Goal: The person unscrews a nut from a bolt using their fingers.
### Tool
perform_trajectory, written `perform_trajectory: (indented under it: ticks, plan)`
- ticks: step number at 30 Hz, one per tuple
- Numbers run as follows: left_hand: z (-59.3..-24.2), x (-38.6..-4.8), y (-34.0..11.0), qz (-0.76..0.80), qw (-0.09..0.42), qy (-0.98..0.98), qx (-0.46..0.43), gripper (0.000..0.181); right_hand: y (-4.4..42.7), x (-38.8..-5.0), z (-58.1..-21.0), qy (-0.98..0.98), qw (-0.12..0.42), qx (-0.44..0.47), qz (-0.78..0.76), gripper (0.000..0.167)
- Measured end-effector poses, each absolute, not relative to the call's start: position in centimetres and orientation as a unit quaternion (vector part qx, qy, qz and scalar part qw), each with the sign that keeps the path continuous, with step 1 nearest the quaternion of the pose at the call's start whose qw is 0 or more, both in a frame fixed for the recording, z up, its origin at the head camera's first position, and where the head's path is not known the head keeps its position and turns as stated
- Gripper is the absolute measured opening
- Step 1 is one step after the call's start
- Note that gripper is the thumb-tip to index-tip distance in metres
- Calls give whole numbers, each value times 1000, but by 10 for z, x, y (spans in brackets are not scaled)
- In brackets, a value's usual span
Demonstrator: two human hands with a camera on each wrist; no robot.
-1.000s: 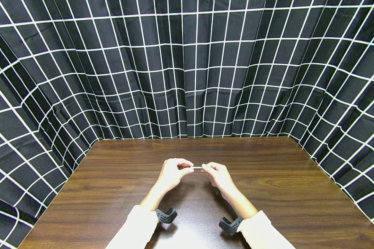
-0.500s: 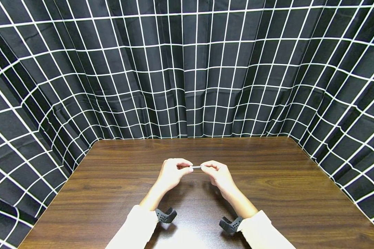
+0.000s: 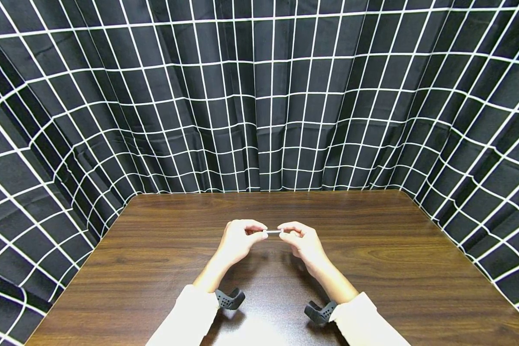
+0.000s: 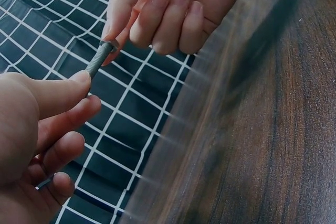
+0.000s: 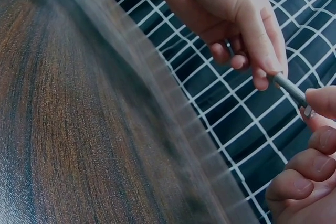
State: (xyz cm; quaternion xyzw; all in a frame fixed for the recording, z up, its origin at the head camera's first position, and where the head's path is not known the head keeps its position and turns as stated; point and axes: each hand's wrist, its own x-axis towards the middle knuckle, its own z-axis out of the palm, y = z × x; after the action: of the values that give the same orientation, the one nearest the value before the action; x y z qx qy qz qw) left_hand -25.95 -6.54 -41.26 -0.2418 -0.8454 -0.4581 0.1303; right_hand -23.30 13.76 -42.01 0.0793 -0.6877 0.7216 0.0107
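Observation:
A grey threaded bolt [image 4: 98, 60] spans the gap between both hands above the table. My left hand [image 3: 237, 242] pinches one end between thumb and forefinger. A small shiny bit [image 4: 44, 182] shows among its other, curled fingers; its kind is unclear. At the other end sits a hex piece [image 5: 308, 112]; whether head or nut, I cannot tell. Thumb and forefinger of my right hand [image 3: 304, 242] lie around this hex end and grip it lightly. In the left wrist view, the right hand's remaining fingers [image 4: 170, 22] are curled toward its palm.
A brown wooden table [image 3: 155, 230] lies beneath both hands. Black curtains [image 3: 277, 110] with a white grid surround it at the back and sides. Dark wrist mounts [image 3: 231, 300] sit just below the hands, near the light sleeves [image 3: 190, 317].
The right thumb and forefinger have shifted on the hex end, the forefinger rising and spreading from the thumb. More of that end shows. My left hand stays nearly still.

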Motion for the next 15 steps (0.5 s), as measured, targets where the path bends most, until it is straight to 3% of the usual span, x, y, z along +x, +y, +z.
perform_trajectory:
  ticks: [15]
  plan:
    - [-412,-259,-65,-456,129,-847,-241,13,138,-232,-420,-678,0,86,730,31]
